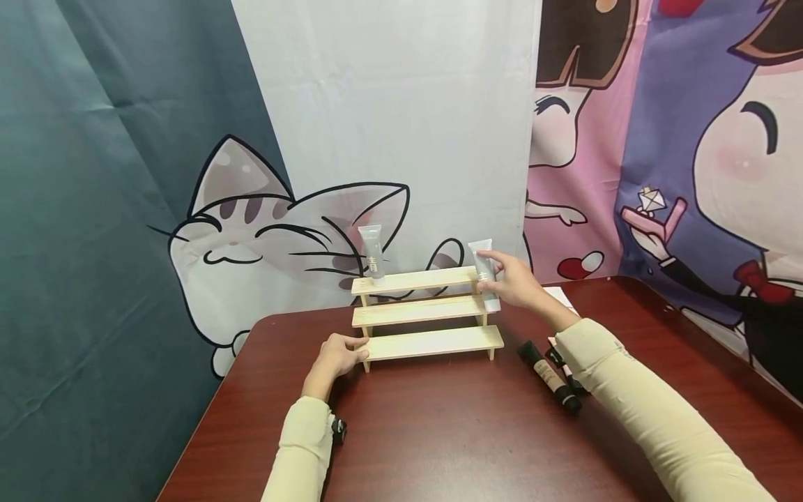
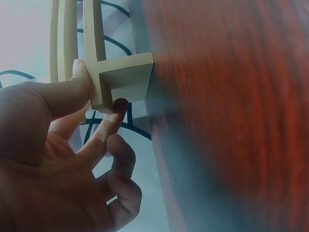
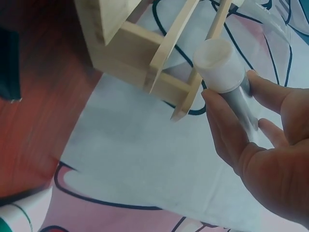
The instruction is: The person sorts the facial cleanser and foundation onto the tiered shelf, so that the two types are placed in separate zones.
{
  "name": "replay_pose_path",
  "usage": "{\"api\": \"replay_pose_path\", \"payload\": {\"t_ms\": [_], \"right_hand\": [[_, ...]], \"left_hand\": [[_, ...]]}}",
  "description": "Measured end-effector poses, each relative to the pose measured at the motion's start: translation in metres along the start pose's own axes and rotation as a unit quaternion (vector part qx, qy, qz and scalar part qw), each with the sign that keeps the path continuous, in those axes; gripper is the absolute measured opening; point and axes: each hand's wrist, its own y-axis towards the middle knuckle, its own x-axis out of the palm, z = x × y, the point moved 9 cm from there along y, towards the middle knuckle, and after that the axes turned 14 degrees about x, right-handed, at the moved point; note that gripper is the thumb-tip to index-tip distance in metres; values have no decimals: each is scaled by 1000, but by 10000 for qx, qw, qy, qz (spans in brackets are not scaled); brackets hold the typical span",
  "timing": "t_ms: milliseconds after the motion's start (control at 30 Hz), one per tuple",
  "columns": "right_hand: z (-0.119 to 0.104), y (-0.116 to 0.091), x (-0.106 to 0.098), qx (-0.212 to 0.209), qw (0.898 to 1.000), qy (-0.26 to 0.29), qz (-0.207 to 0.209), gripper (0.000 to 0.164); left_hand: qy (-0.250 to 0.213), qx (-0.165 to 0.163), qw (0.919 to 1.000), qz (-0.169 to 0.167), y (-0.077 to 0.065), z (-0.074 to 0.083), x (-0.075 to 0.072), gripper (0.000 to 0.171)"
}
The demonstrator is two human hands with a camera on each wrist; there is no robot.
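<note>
A three-step wooden display rack stands on the table. My left hand pinches the left end of its lowest step; in the left wrist view the thumb lies on top of the board and a finger reaches beneath. My right hand grips a grey squeeze tube at the rack's right end, its white cap pointing down. From the head view I cannot tell whether that tube touches the rack; in the right wrist view its cap appears beside the upper boards. A second grey tube stands cap-down on the top step's left end.
Right of the rack, a black tube with a tan label lies on the dark red table. Beside it are a smaller black item and something white, partly behind my right arm. A cartoon-printed cloth hangs behind.
</note>
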Motion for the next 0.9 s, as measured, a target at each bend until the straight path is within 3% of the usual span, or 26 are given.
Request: {"api": "replay_pose_path", "payload": {"t_ms": [467, 900], "right_hand": [[-25, -2, 23, -280, 9989, 228, -285, 71], [-50, 1, 33, -696, 9948, 747, -14, 69]], "left_hand": [[47, -79, 10000, 27, -1, -3, -1, 31], [71, 42, 10000, 55, -1, 1, -1, 31]]}}
